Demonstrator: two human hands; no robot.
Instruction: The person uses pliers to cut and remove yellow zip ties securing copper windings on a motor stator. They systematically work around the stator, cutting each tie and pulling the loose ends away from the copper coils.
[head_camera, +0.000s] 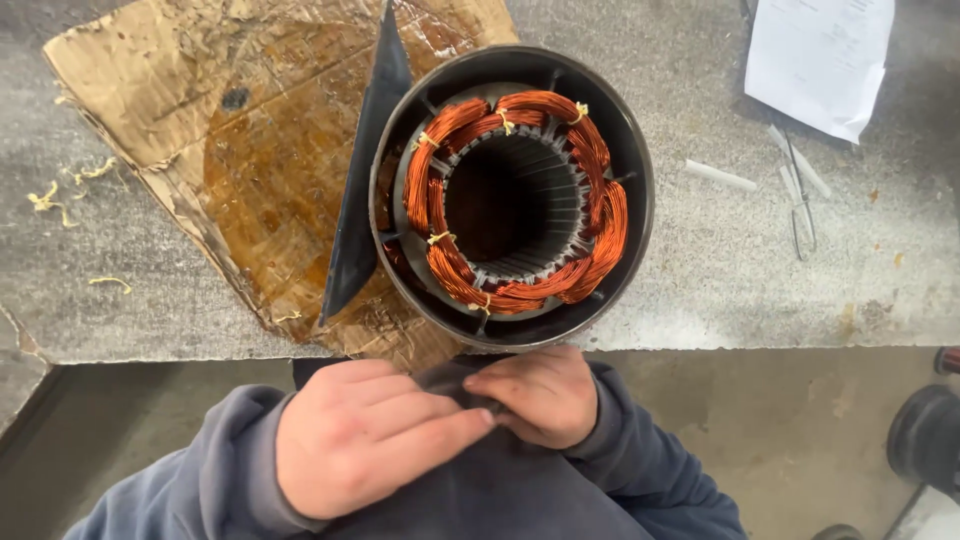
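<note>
A round dark metal motor housing (640, 190) stands on end on a grey bench, with copper windings (440, 265) tied by yellowish cord around its hollow core. Both my hands are below the bench edge, against my dark clothing. My left hand (365, 435) lies flat with fingers stretched toward the right. My right hand (540, 395) is curled, its fingertips pinching a fold of the dark fabric (450, 385) where the two hands meet. Neither hand touches the housing.
Stained, torn cardboard (250, 150) lies under the housing, and a dark flat blade-shaped piece (365, 190) leans beside it. White paper (815, 60), thin white strips (720, 176) and a wire loop (803, 215) lie at the right. A dark shoe (925, 435) is on the floor.
</note>
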